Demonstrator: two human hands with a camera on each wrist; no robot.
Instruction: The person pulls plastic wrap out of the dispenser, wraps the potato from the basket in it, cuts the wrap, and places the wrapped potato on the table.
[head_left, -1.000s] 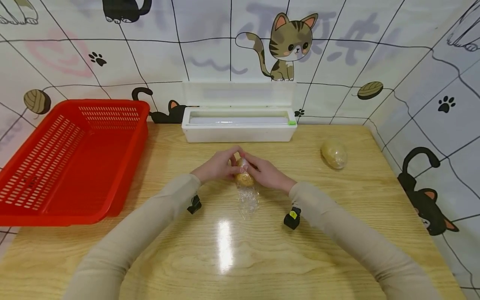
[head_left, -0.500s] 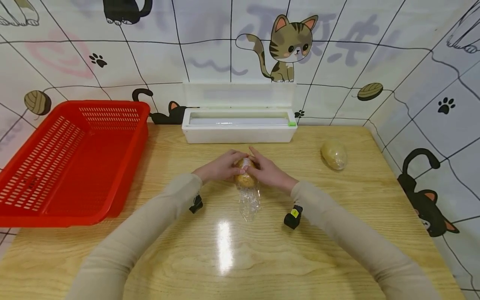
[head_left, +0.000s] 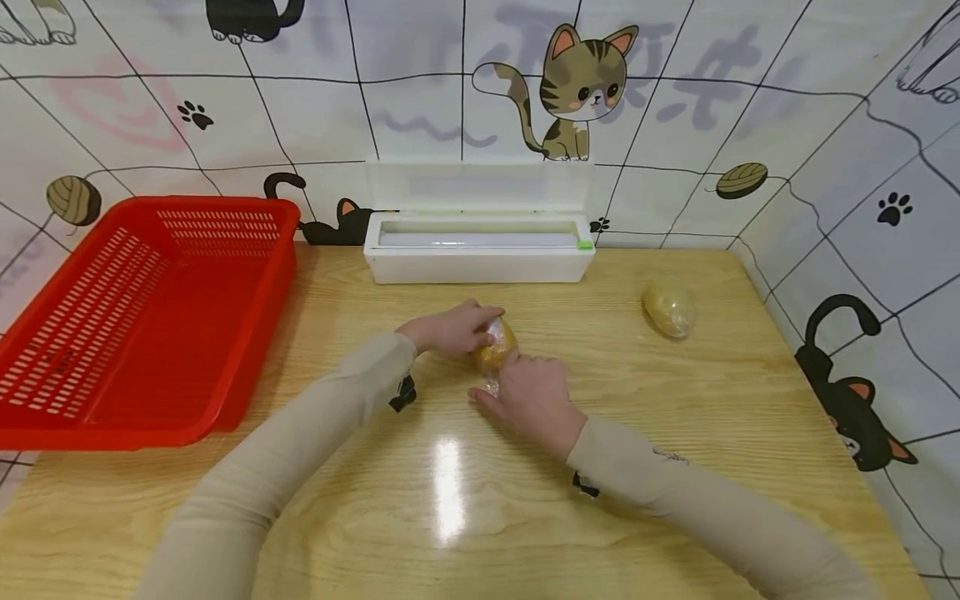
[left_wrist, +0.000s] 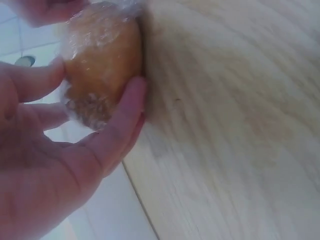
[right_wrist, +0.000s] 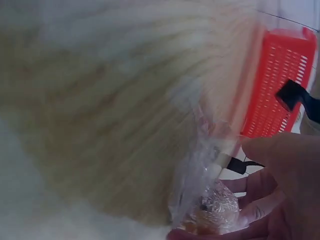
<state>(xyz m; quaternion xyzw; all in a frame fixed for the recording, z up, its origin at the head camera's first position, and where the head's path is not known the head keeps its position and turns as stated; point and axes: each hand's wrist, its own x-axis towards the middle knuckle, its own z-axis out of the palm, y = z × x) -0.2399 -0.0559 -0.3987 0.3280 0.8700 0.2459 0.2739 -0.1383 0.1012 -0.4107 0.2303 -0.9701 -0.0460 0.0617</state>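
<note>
A golden-brown bread roll [head_left: 495,346] wrapped in clear cling film sits on the table in the middle of the head view. My left hand [head_left: 453,329] grips its far left side, thumb and fingers spread round it in the left wrist view, where a darker, rough patch shows on the roll [left_wrist: 102,50]. On the near side, my right hand [head_left: 536,396] has bent fingers at the roll's end and the thumb stretched to the left. Loose cling film [right_wrist: 192,175] bunches between that thumb and fingers in the right wrist view; part of it is hidden.
A second film-wrapped, yellowish roll [head_left: 669,307] lies on the right of the wooden table [head_left: 360,517]. At the back stands a white cling film dispenser [head_left: 480,267], its lid raised. A red plastic basket [head_left: 258,350] occupies the left side. Cat-patterned sheets border the table.
My right hand has come toward me from the roll's far end to the trailing film, which is now mostly covered. The left hand keeps hold of the roll, which is slightly turned.
</note>
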